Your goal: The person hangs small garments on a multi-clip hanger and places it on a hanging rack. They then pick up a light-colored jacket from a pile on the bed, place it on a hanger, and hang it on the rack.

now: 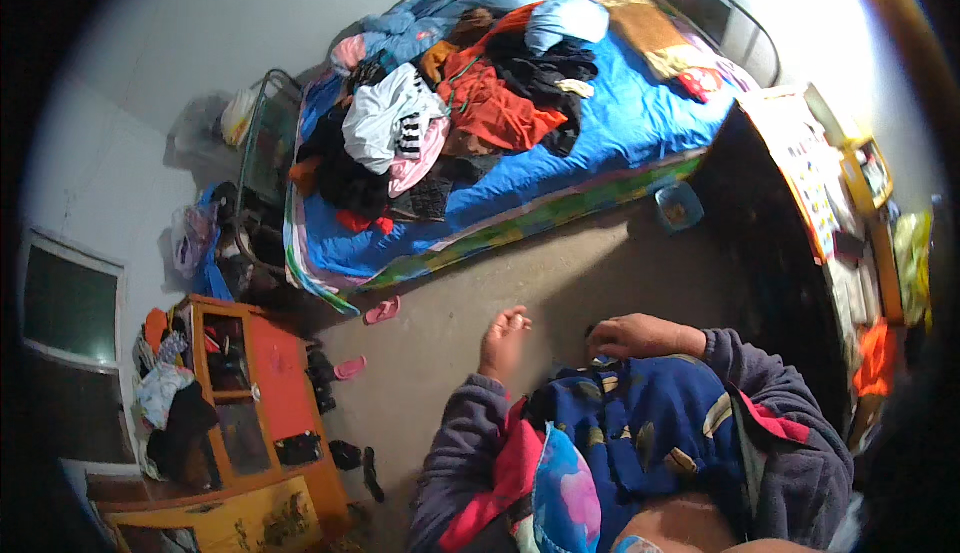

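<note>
My left hand (505,346) is raised in front of me, its fingers curled in toward the thumb. Whatever small thing it may pinch does not show. Close to its right, my right hand (645,336) bends over the front of the dark blue patterned garment (650,408) on my body. Its fingers are curled, and their tips are partly hidden. A small pale bit shows just under them. Both forearms wear a grey fleece jacket (465,443) with pink lining. A blue and purple piece of cloth (567,493) hangs at the jacket's front.
A bed (640,123) with a blue sheet carries heaped clothes (490,103). An orange cabinet (280,368) stands at left, with pink slippers (382,310) and dark shoes (345,455) nearby. At right is a cluttered table (800,168); a light-blue bin (680,207) sits beside the bed.
</note>
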The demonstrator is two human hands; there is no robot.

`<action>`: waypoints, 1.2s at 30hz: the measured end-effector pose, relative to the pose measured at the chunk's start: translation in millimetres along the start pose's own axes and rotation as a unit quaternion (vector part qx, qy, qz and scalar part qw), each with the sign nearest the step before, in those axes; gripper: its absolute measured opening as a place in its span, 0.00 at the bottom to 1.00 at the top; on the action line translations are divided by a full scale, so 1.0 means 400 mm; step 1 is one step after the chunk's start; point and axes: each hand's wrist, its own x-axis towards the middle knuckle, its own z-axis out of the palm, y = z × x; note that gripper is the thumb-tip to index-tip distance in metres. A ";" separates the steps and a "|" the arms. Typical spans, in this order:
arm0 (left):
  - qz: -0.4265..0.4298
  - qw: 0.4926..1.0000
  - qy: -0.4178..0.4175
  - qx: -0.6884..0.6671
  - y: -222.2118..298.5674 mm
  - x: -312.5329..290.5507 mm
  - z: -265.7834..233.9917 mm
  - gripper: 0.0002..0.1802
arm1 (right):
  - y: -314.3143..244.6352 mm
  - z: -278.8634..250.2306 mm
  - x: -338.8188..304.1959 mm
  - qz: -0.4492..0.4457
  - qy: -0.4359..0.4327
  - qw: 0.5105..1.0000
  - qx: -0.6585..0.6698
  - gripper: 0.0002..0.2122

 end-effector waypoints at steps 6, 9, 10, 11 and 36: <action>0.059 0.964 0.240 0.102 0.111 0.285 -0.240 0.22 | 0.007 -0.271 0.274 -0.023 -0.056 0.995 -0.079 0.15; 0.031 0.932 0.326 0.154 0.155 0.443 -0.397 0.28 | 0.030 -0.370 0.397 0.001 -0.106 0.994 0.006 0.16; 0.040 0.928 0.335 0.158 0.176 0.510 -0.449 0.29 | 0.042 -0.407 0.435 -0.008 -0.085 0.996 0.027 0.16; 0.063 0.924 0.339 0.166 0.203 0.589 -0.499 0.30 | 0.053 -0.446 0.470 -0.007 -0.065 0.997 0.045 0.16; 0.273 0.629 0.201 0.699 1.302 1.739 -0.836 0.14 | 0.030 -1.198 1.318 0.098 0.106 0.989 -0.042 0.15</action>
